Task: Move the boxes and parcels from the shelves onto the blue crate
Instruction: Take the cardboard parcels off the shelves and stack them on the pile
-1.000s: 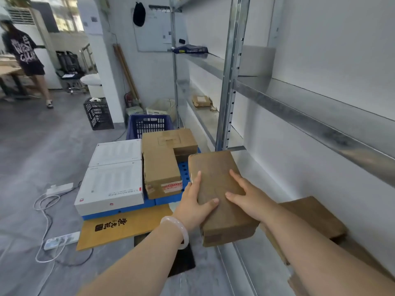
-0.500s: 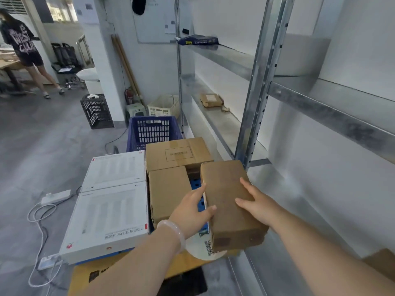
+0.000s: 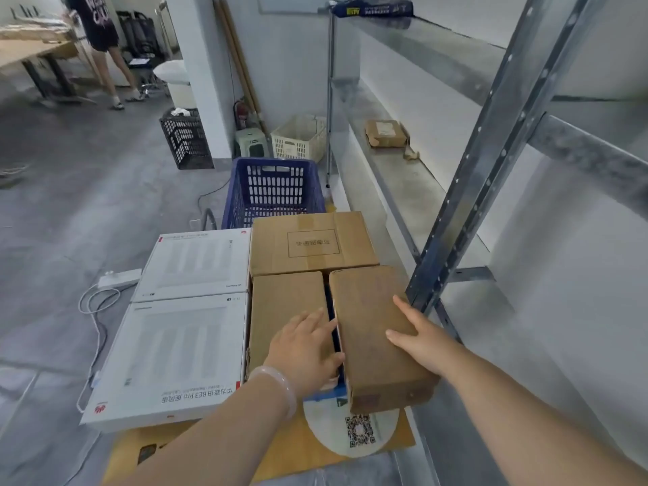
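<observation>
**Desk:** How far along is the move?

**Me:** Well along, I judge. From the left, two white boxes (image 3: 168,356) and two brown boxes (image 3: 284,310) sit on the blue crate (image 3: 329,394). My left hand (image 3: 305,345) and right hand (image 3: 417,335) press a third brown box (image 3: 375,338) between them, fingers straight, at the crate's right edge. Whether it rests there yet, I cannot tell. A parcel (image 3: 385,133) and a dark packet (image 3: 371,8) wait on the shelves (image 3: 403,184).

**Desk:** And the room?

**Me:** Grey floor (image 3: 87,191) with a power strip (image 3: 119,277) at left. A person (image 3: 101,47) stands by a table (image 3: 31,52) at the back. Then come a black crate (image 3: 186,142), a blue basket (image 3: 273,191) and a cream basket (image 3: 298,138).
</observation>
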